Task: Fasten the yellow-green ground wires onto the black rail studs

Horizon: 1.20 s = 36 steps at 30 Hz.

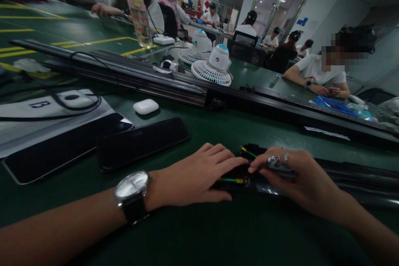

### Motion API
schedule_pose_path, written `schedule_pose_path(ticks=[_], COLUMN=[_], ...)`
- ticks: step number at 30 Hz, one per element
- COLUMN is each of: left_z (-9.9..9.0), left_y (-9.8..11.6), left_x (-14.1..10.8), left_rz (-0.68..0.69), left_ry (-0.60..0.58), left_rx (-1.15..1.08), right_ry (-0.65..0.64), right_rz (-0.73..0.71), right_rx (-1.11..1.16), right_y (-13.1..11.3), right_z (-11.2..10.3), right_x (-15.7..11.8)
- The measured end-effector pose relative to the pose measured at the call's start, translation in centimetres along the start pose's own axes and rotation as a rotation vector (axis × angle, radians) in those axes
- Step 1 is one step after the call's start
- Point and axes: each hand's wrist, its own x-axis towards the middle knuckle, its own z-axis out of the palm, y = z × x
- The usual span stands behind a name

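Note:
My left hand [202, 174], with a watch [132, 187] at the wrist, lies palm down over the end of a dark profile [352, 178], its fingers apart and the index fingertip touching the part. A green-yellow wire [230, 180] with a ring end comes out under that hand. Another green-yellow wire end [245, 149] sticks up behind the fingertips. My right hand [289, 170], wearing rings, is closed at the profile's end, thumb and index pinched close to the left index fingertip. What lies between them is too small to make out.
A black phone-like slab [143, 143] and a white earphone case [146, 107] lie at the left. Long dark profiles [264, 110] cross the table behind the hands, with two white fans [213, 66] beyond. A person [324, 75] sits at the right.

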Motion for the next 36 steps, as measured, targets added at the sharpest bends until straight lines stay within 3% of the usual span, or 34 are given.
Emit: schedule_pose_path(ticks=[10, 18, 23, 28, 36], left_z=[0.0, 0.0, 0.1, 0.0, -0.2], left_y=[0.1, -0.1, -0.1, -0.1, -0.1], left_x=[0.0, -0.2, -0.1, -0.1, -0.1], left_rz=[-0.014, -0.013, -0.012, -0.021, -0.034], left_ry=[-0.032, -0.023, -0.004, -0.008, -0.029], left_rx=[0.012, 0.007, 0.003, -0.001, -0.010], right_ry=[0.049, 0.152, 0.130, 0.084, 0.037], right_rz=[0.145, 0.069, 0.013, -0.041, 0.026], right_rx=[0.139, -0.073, -0.176, -0.133, -0.066], right_y=[0.5, 0.9, 1.9, 2.8, 3.9], right_z=[-0.4, 0.0, 0.4, 0.4, 0.8], right_x=[-0.4, -0.8, -1.2, -1.1, -1.3])
